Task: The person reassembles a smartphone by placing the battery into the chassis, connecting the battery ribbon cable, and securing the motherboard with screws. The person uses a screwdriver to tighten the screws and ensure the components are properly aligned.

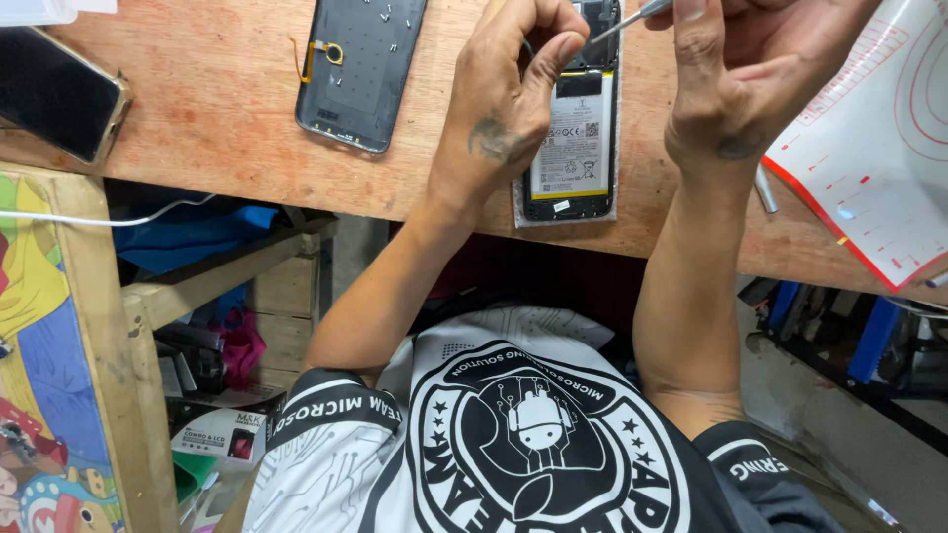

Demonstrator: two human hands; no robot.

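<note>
A wooden workbench (227, 118) fills the far half of the view, its near edge running left to right above the person's lap. At the right a white repair mat with red markings (879, 148) lies on it, and at the far left a dark phone in a tan case (54, 94) sits screen up. A detached grey phone back cover (360, 69), sprinkled with small screws and trailing a thin orange flex cable, lies left of centre.

The opened phone (578, 148) lies just right of that cover, its battery with a white label facing up. Its long axis runs near to far, the near end just overhanging the bench edge. Both hands hover over its far end, so the phone body stretches from the hands back toward the person.

The left hand (509, 99) is clenched, thumb pressed against the curled forefinger, directly over the phone's left edge; whether it pinches anything I cannot tell. The right hand (741, 69) sits slightly to the right of the phone, fingers closed around a slim metal tool (632, 18) whose tip angles down and left toward the phone's far end. The left hand is nearer the phone.
</note>
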